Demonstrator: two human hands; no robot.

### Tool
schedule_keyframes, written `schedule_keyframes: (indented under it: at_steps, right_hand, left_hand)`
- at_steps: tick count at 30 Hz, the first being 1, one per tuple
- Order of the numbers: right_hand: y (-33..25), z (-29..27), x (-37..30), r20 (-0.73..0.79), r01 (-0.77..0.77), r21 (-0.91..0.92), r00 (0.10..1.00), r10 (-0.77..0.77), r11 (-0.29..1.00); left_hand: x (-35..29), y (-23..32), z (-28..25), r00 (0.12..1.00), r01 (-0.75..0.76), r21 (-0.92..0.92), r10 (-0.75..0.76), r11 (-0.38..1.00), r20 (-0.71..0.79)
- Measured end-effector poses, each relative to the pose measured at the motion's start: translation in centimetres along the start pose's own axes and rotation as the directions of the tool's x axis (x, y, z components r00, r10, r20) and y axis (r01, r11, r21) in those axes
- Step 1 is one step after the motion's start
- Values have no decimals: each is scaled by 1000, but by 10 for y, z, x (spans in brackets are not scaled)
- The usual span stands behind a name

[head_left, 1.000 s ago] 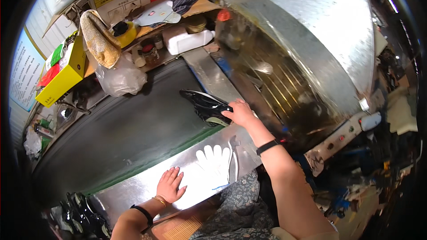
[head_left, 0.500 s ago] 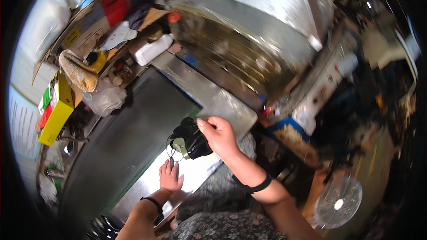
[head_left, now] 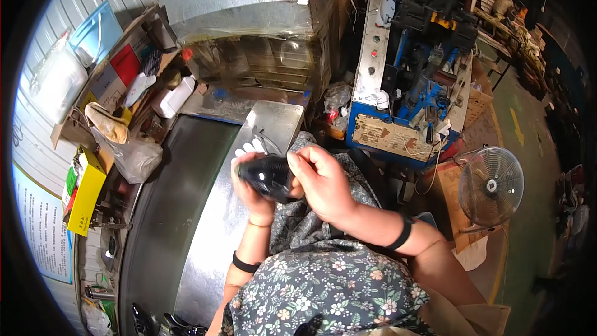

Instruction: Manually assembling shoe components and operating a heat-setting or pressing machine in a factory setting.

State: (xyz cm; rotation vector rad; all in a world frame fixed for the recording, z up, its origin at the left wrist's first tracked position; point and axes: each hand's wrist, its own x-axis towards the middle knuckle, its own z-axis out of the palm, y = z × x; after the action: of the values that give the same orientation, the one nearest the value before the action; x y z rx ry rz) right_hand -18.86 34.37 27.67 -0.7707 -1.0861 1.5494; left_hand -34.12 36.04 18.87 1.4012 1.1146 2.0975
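A glossy black shoe (head_left: 266, 175) is held between my two hands, above the edge of the bare metal plate and close to my lap. My left hand (head_left: 249, 196) wraps its left side, most of its fingers hidden behind it. My right hand (head_left: 323, 183) is closed on its right end, thumb and fingers pinched. A thin dark strap or cord (head_left: 268, 142) stands up beyond the shoe. Several white rounded tips (head_left: 250, 147) show beside it; I cannot make out what they are.
A dark belt (head_left: 177, 180) runs along the left, beside the metal plate (head_left: 202, 261). Glossy black shoes (head_left: 177, 323) lie at the lower left. A yellow box (head_left: 87, 193) and cluttered shelf stand farther left. A blue machine (head_left: 398, 130) and round fan (head_left: 491, 183) are right.
My view has swung to the right. The shoe has come nearer to my body and turned. My left hand, earlier spread below it, is now wrapped around it; my right hand still grips it.
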Motion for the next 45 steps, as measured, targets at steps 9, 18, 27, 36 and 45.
schedule_keyframes:
  at_steps: [9,18,27,36,45]
  right_hand:
    - [11,-91,2,246,514,-694,828,-504,504]
    - [48,-127,105,215,432,-709,885,-413,557]
    - [91,-145,174,267,86,-657,955,125,749]
    - [181,-163,66,-42,-195,-511,978,203,837]
    - [166,-185,83,316,-399,-156,846,428,904]
  left_hand:
    - [-8,9,68,597,794,-85,-746,602,296]
    - [40,-97,82,258,965,-174,-815,195,519]
    - [4,-174,57,133,973,-217,-962,80,238]
    - [24,-155,57,622,586,417,-716,695,319]
    - [4,-141,26,452,872,38,-833,488,318]
